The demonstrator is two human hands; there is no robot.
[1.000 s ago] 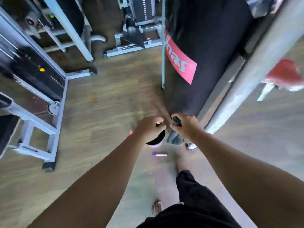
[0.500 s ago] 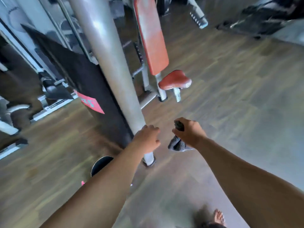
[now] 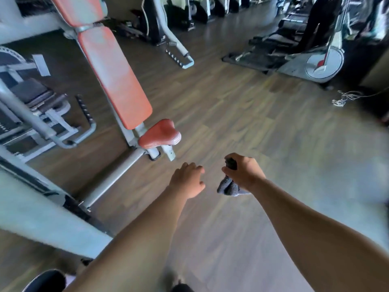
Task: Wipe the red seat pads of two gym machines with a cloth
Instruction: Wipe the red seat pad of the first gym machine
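Note:
A small red seat pad [image 3: 160, 134] sits at the foot of a long red back pad [image 3: 114, 79] on a grey-framed gym machine, left of centre. My right hand [image 3: 243, 171] is closed on a dark grey cloth [image 3: 228, 187], which hangs below the fist, over bare floor to the right of and nearer than the seat. My left hand [image 3: 187, 181] is beside it, empty, fingers loosely curled and apart. Both hands are short of the seat and touch nothing of the machine.
A grey frame tube [image 3: 111, 178] runs along the floor from the seat toward a thick pale post [image 3: 42, 224] at lower left. Another grey machine [image 3: 37, 114] stands at left. Dark machines [image 3: 311, 45] line the back right. Loose cable [image 3: 345, 98] lies on the wooden floor.
The view has swung right, away from the black punching bag and post, bringing the red seat and back pad closer. My left hand has come off the post; the cloth stays in my right hand.

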